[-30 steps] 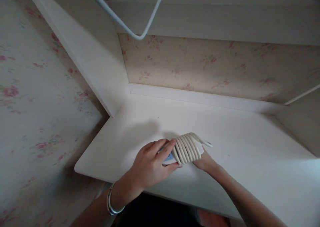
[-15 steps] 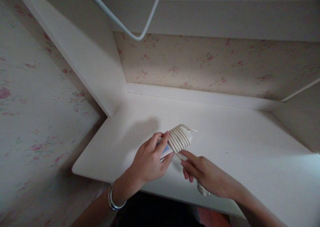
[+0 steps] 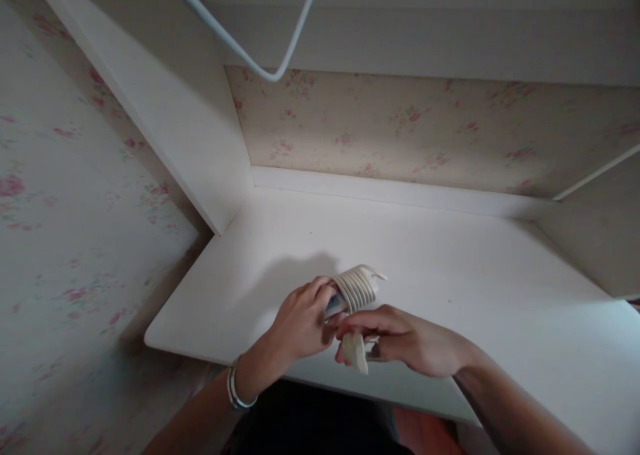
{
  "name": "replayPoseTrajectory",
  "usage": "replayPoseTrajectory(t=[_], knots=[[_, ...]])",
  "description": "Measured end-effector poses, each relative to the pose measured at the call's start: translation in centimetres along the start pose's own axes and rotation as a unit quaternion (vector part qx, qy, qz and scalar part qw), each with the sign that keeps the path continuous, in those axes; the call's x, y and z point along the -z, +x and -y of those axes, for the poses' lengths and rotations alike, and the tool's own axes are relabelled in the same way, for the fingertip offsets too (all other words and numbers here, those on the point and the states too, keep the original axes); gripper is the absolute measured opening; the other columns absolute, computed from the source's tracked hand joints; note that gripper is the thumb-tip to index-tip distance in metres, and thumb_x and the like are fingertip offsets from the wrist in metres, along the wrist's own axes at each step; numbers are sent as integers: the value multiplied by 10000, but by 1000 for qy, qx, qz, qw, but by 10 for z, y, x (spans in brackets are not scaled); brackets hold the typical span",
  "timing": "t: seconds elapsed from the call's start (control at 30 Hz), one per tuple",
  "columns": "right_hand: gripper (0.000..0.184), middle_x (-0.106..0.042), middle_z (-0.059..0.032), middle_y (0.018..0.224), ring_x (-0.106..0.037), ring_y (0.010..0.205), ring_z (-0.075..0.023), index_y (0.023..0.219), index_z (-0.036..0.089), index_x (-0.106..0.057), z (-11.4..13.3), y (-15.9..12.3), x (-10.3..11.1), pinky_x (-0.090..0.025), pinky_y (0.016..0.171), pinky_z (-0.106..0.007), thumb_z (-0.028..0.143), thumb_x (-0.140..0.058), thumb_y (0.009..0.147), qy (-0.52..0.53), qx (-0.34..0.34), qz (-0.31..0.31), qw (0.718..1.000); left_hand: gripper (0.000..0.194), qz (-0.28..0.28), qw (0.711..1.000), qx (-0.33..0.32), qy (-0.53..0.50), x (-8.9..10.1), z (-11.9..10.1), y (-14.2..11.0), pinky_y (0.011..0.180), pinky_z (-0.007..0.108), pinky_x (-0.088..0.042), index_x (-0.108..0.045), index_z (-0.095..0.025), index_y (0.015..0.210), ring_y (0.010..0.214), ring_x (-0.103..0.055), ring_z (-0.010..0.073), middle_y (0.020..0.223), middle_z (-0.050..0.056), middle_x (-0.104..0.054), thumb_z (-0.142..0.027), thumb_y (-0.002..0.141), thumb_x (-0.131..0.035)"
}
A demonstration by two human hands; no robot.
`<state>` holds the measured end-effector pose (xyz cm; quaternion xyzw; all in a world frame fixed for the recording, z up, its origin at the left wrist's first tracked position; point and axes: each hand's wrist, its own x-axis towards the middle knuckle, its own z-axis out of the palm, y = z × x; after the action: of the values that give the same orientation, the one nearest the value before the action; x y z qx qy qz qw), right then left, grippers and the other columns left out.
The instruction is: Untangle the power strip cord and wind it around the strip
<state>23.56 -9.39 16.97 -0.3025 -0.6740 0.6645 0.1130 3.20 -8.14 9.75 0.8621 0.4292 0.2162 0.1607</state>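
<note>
No brand or word can be read: the one printed area, a blue label (image 3: 334, 303) with a dark mark on it, is partly under the fingers and too small to make out. The label sits on a white, oblong, plastic-looking body (image 3: 342, 308), around which a cream, smooth, round cord (image 3: 356, 288) is wound in close, side-by-side turns. The left hand (image 3: 304, 318) is closed around the near-left end of this body, so the coil sticks out past the fingertips, tilted up to the right and above the white, flat desktop (image 3: 450, 261). A loose bit of cord juts from the coil's far end.

Just below the coil, the right hand (image 3: 413, 340) has its fingers curled narrowly about a cream, moulded, plug-like piece (image 3: 356, 353) (whether it has pins cannot be told, as the fingers get in the way). The right fingertips come close to the left hand; whether they touch is unclear. How the piece joins the wound cord is hidden too.

A silver-coloured metal bangle (image 3: 235, 385) circles the left wrist. Above, a pale blue, bent, thin rod (image 3: 271, 76) is cut off by the top edge.
</note>
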Motion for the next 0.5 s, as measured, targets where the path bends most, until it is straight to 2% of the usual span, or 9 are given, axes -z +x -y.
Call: replayPoseTrajectory(t=[0.1,0.17,0.23,0.33,0.4,0.5], knots=[[247,-670,-59,947,-616,886,-170,1051,175,-616,-6,5,5,-478,802,-310,300,-595,839,61,17,-36,997,333,16,1000,0,-18,3,-3,-4,899,359,-516,-515,-210,1080,1041,-598,202,1182,69,-566,-221,758,-599],[239,-655,-50,826,-605,757,-147,946,159,-638,-11,9,9,-484,707,-279,374,-593,853,39,31,-92,995,314,17,1000,5,-22,5,-4,-6,915,354,-511,-533,-214,1074,1043,-597,198,1173,58,-567,-198,763,-579],[319,-606,-30,722,-551,654,-121,797,152,-647,-16,13,12,-452,628,-248,447,-553,872,-12,34,-152,988,324,13,1000,6,-19,5,-6,-7,913,352,-516,-541,-217,1088,1037,-601,196,1170,52,-567,-193,767,-571],[412,-549,-5,674,-491,625,-111,696,154,-612,-21,22,17,-399,587,-234,530,-544,850,-41,28,-236,970,325,0,1000,-6,-1,2,-7,-10,888,356,-534,-552,-215,1101,1010,-615,201,1166,56,-572,-217,777,-585],[408,-515,17,648,-461,608,-106,701,159,-595,-20,27,19,-360,557,-227,543,-560,832,-35,18,-264,964,314,-13,999,-23,17,-1,-9,-12,880,369,-540,-559,-205,1099,1008,-619,214,1173,68,-577,-255,792,-602],[388,-458,42,592,-410,548,-90,676,169,-564,-14,33,22,-306,511,-223,518,-544,845,-70,-7,-263,962,303,-19,998,-48,45,-3,-13,-14,851,401,-555,-570,-192,1071,989,-627,239,1166,82,-588,-322,803,-629]])
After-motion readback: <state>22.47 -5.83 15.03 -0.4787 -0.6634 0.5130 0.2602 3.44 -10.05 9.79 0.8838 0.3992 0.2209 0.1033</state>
